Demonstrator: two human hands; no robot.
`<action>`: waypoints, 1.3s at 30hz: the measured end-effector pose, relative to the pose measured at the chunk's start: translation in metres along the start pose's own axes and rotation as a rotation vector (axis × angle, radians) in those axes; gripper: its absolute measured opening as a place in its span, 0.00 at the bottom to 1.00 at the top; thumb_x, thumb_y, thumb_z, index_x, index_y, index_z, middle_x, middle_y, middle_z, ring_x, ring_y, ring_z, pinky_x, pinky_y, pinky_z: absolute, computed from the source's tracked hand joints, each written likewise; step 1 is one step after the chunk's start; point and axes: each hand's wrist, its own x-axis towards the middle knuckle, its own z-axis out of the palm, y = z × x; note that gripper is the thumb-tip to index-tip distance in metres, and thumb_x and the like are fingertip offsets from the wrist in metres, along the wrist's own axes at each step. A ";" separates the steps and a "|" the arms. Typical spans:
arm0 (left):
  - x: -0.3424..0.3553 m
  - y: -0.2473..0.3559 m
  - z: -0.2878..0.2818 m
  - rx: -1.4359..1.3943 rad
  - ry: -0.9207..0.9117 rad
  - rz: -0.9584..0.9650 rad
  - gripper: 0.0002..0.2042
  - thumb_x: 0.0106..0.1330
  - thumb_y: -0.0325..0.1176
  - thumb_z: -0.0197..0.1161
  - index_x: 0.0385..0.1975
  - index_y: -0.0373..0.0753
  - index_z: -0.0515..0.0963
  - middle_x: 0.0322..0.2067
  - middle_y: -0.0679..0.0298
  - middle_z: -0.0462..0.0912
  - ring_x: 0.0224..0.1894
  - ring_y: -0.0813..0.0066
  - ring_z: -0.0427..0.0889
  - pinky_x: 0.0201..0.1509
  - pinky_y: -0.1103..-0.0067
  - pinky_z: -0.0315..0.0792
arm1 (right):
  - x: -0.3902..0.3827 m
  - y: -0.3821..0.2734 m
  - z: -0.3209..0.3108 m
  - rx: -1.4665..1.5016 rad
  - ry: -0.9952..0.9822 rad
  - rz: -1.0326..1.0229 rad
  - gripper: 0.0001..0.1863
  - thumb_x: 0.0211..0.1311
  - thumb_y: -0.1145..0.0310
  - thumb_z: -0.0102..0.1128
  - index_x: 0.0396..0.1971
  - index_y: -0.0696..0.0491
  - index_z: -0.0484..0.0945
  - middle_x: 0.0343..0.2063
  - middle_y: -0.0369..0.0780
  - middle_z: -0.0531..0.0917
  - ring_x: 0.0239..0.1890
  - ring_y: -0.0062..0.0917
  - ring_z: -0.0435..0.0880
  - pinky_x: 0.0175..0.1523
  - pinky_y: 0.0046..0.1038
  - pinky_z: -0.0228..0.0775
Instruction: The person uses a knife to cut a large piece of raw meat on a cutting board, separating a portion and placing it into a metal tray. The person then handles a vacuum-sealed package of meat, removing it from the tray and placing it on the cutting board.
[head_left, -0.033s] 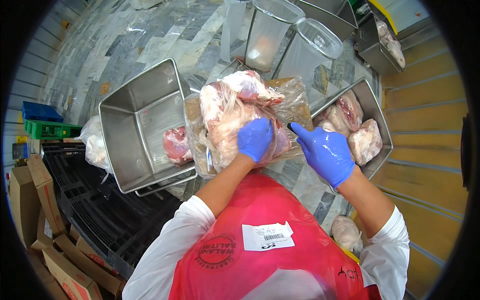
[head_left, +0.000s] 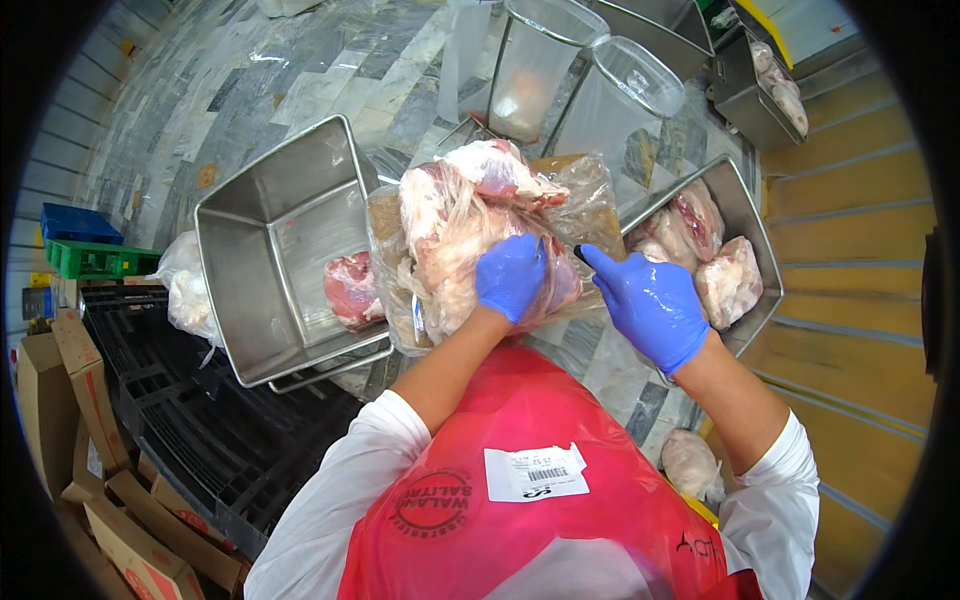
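Far left, cardboard boxes [head_left: 140,545] piled beside a black pallet [head_left: 200,400]; a white plastic bag [head_left: 187,290] lies against a steel tub [head_left: 305,235], which is bare but for one red meat piece [head_left: 349,290] near its right side. Centre: a large meat lump [head_left: 440,265], loosely covered by clear film, on a brown board [head_left: 600,210] just right of that tub, directly before the person. Left hand [head_left: 511,275], blue-gloved, lies on the lump's near right part, fingers bent over film and meat; fingertips hidden, so cannot tell whether it grips or only presses. Beyond, two clear-lined bins [head_left: 620,110] [head_left: 530,60] stand on the floor. Right hand [head_left: 655,310], also gloved, is just right of the lump, apart from it, fingers curled closed on what looks like a black-ended tool [head_left: 581,253]; blade, if any, not made out. Far right, a second steel tub [head_left: 772,285] holds several meat pieces [head_left: 728,283]. Compared with the preceding view: both hands and the lump match, only a slight shift of the surroundings; work on the lump appears no further along.
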 end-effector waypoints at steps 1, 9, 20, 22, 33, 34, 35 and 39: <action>0.001 -0.002 -0.001 -0.022 -0.010 0.001 0.15 0.72 0.45 0.56 0.30 0.41 0.80 0.30 0.50 0.84 0.35 0.45 0.84 0.40 0.53 0.76 | 0.003 -0.007 -0.003 -0.036 -0.018 0.008 0.26 0.66 0.67 0.58 0.66 0.45 0.74 0.25 0.44 0.82 0.26 0.36 0.85 0.28 0.39 0.76; 0.000 -0.005 -0.008 -0.095 -0.083 0.027 0.07 0.66 0.38 0.62 0.30 0.42 0.79 0.27 0.50 0.84 0.31 0.48 0.85 0.37 0.55 0.78 | 0.023 -0.074 -0.003 -0.098 -0.204 0.143 0.34 0.58 0.72 0.58 0.68 0.55 0.71 0.28 0.46 0.81 0.26 0.34 0.85 0.27 0.35 0.79; -0.028 -0.018 0.003 -0.208 0.071 0.319 0.10 0.61 0.36 0.66 0.20 0.43 0.78 0.19 0.53 0.80 0.22 0.51 0.81 0.26 0.58 0.73 | 0.144 0.015 -0.054 -0.042 -0.356 -0.077 0.18 0.63 0.67 0.63 0.52 0.45 0.87 0.30 0.47 0.88 0.34 0.42 0.88 0.39 0.40 0.80; -0.044 -0.021 0.000 -0.242 0.094 0.304 0.10 0.61 0.37 0.66 0.19 0.43 0.77 0.18 0.54 0.78 0.21 0.51 0.80 0.26 0.59 0.73 | 0.169 0.044 -0.063 0.068 -0.392 -0.118 0.12 0.63 0.66 0.66 0.45 0.46 0.90 0.37 0.44 0.90 0.35 0.41 0.89 0.45 0.36 0.80; -0.062 -0.068 -0.045 0.012 0.163 0.137 0.14 0.63 0.39 0.67 0.18 0.43 0.74 0.20 0.55 0.77 0.24 0.53 0.80 0.29 0.61 0.73 | 0.106 0.108 0.009 0.454 -0.178 -0.079 0.17 0.65 0.59 0.66 0.54 0.38 0.86 0.39 0.44 0.89 0.37 0.42 0.89 0.46 0.38 0.80; -0.059 -0.061 -0.048 0.010 0.177 0.128 0.14 0.63 0.38 0.68 0.18 0.42 0.74 0.20 0.56 0.76 0.24 0.53 0.80 0.30 0.61 0.73 | 0.085 0.110 0.027 0.456 -0.128 -0.055 0.18 0.66 0.59 0.65 0.55 0.37 0.85 0.37 0.44 0.89 0.36 0.43 0.88 0.45 0.39 0.80; -0.058 -0.056 -0.051 0.016 0.195 0.110 0.15 0.63 0.38 0.69 0.18 0.42 0.74 0.19 0.56 0.76 0.24 0.53 0.79 0.30 0.61 0.73 | 0.069 0.108 0.043 0.463 -0.080 -0.042 0.19 0.66 0.58 0.65 0.57 0.35 0.85 0.36 0.44 0.89 0.36 0.44 0.88 0.44 0.40 0.80; -0.064 -0.059 -0.055 0.149 0.188 0.216 0.14 0.60 0.36 0.72 0.18 0.41 0.74 0.22 0.56 0.75 0.25 0.53 0.78 0.30 0.62 0.73 | 0.015 0.084 0.071 0.383 0.119 0.031 0.21 0.66 0.57 0.65 0.60 0.34 0.82 0.30 0.45 0.86 0.34 0.45 0.86 0.40 0.44 0.78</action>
